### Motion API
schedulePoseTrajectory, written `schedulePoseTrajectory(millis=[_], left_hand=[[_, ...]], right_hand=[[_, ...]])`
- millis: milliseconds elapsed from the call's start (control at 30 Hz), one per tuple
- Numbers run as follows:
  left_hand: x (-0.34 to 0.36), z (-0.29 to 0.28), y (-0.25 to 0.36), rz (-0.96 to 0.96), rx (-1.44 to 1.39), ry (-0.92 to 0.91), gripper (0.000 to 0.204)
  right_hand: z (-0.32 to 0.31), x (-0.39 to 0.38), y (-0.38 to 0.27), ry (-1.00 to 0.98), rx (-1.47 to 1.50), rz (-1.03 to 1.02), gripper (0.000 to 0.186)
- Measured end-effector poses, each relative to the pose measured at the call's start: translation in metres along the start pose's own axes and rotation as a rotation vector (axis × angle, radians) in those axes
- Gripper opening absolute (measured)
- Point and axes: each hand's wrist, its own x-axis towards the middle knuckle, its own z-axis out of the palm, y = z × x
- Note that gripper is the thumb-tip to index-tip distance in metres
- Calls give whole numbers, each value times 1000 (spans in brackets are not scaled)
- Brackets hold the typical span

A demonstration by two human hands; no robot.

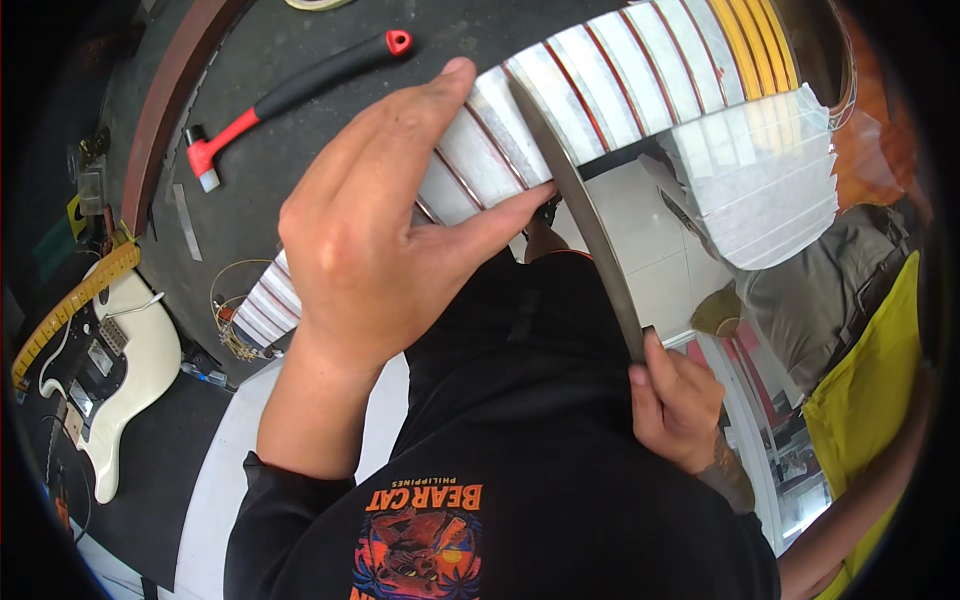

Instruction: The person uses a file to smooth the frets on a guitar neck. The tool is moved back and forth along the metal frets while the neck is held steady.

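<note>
Nearest, the person's right hand [678, 405] is closed in a fist around the near end of a long flat metal file [580, 210], whose blade runs up and left across a guitar neck [560, 100] masked with pale tape between its frets. The left hand [380, 230], farther and to the left, lies spread on the taped neck, fingers pressing down and thumb touching the file's side. At the near left a cream electric guitar body [120, 370] rests on a dark mat [280, 150]. Farther, on that mat, lies a red-and-black hammer [290, 95], well apart from both hands.
</note>
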Motion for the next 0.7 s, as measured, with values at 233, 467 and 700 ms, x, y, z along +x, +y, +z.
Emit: schedulePoseTrajectory(millis=[233, 467, 700], left_hand=[[-1, 3, 2, 2, -4, 2, 65], [-2, 1, 2, -18, 0, 12, 64], [1, 4, 0, 17, -7, 34, 65]], right_hand=[[6, 51, -16, 41, -83, -42, 56], [20, 123, -31, 64, -15, -23, 47], [-3, 3, 1, -8, -113, -18, 55]])
